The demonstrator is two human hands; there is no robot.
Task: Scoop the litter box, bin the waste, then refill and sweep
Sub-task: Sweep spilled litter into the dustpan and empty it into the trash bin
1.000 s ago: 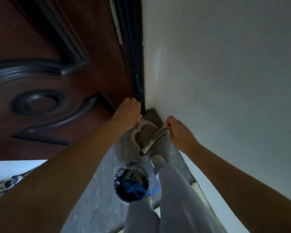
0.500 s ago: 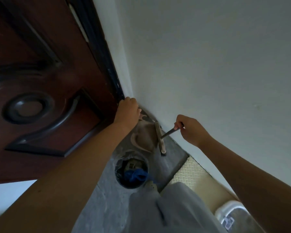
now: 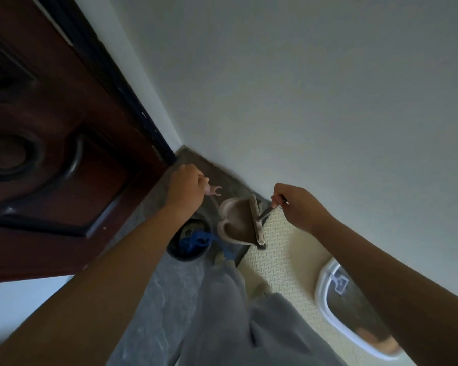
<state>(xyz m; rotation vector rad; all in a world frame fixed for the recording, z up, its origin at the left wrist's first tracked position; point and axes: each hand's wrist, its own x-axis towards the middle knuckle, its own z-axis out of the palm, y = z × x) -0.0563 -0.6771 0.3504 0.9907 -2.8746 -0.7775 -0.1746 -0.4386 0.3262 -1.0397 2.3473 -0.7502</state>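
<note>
My left hand [image 3: 186,186] grips the pink handle of a long-handled dustpan [image 3: 234,223], whose pale pan sits on the floor by the wall. My right hand [image 3: 296,204] grips the thin dark handle of a broom; the broom head [image 3: 257,219] lies across the open mouth of the pan, at the edge of a cream textured mat [image 3: 278,249]. A round black bin [image 3: 191,240] with a blue bag inside stands just left of the pan. The white-rimmed litter box [image 3: 336,313] sits on the mat at lower right, partly behind my right arm.
A dark red panelled door [image 3: 50,143] fills the left side. A plain white wall [image 3: 302,88] runs close along the right. The floor [image 3: 159,299] is grey stone. My legs in grey trousers [image 3: 238,320] stand between the bin and the mat.
The view has swung right, bringing the mat and litter box into sight. The broom head and dustpan have moved right to the edge of the mat, both hands still gripping their handles.
</note>
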